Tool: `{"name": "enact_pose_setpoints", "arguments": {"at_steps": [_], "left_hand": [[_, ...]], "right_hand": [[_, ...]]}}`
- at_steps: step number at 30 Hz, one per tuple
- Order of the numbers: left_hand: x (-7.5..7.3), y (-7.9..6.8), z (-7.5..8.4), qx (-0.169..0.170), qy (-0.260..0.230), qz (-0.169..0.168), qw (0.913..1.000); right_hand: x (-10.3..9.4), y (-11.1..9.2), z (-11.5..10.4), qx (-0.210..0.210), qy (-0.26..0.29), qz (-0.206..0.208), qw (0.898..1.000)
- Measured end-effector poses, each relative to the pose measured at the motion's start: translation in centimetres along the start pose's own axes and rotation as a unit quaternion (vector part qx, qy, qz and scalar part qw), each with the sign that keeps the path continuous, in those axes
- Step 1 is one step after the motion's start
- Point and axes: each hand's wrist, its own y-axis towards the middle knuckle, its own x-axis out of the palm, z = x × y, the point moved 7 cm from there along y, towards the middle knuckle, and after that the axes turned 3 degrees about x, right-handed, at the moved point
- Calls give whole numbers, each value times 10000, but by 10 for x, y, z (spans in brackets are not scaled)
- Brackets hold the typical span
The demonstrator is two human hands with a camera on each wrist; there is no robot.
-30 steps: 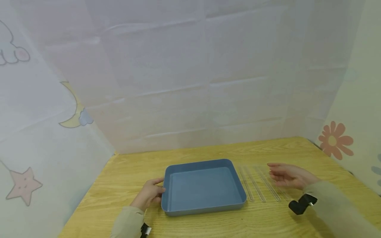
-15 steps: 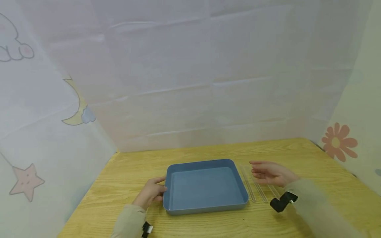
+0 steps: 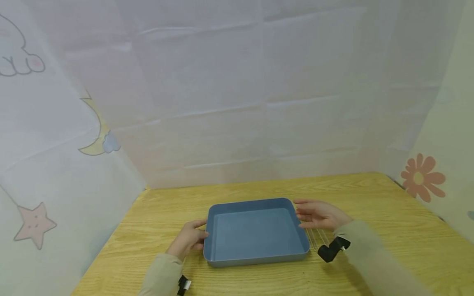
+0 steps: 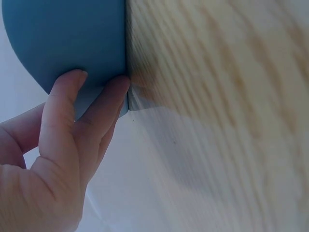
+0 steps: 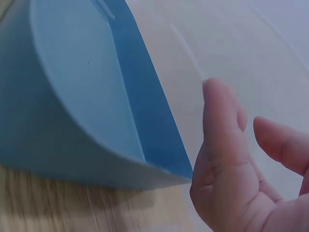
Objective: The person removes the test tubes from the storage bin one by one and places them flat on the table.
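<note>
A shallow blue rectangular tray (image 3: 255,232) lies on the wooden table. My left hand (image 3: 188,238) is at its left side; in the left wrist view the fingers (image 4: 63,116) rest against the outside of the tray's wall (image 4: 91,34), one fingertip low by the table. On the other side, my right hand (image 3: 320,214) has come up to the tray's right rim, holding nothing. Its fingers (image 5: 222,135) are extended beside the tray's corner in the right wrist view, thumb held apart. Under this hand, clear thin strips (image 3: 312,239) show on the table, mostly hidden by the hand.
The wooden table (image 3: 229,279) extends around the tray. Behind it hangs a pale wall sheet (image 3: 222,102), with printed side sheets to the left and right. A black wrist mount (image 3: 333,248) sticks out below the right wrist.
My right hand has moved left from over the clear strips to the tray's right side, covering most of them. The left hand has stayed at the tray's left wall.
</note>
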Motion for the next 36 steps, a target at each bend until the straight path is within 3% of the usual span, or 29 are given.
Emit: {"name": "enact_pose_setpoints", "arguments": {"at_steps": [25,36], "left_hand": [[1,-2,0,27,-64,24,10000],[2,-2,0,64,-152,-13,9999]], "right_hand": [[48,46,18,185,-434,436,9979],[69,64,25,287,-562,366,9973]]}}
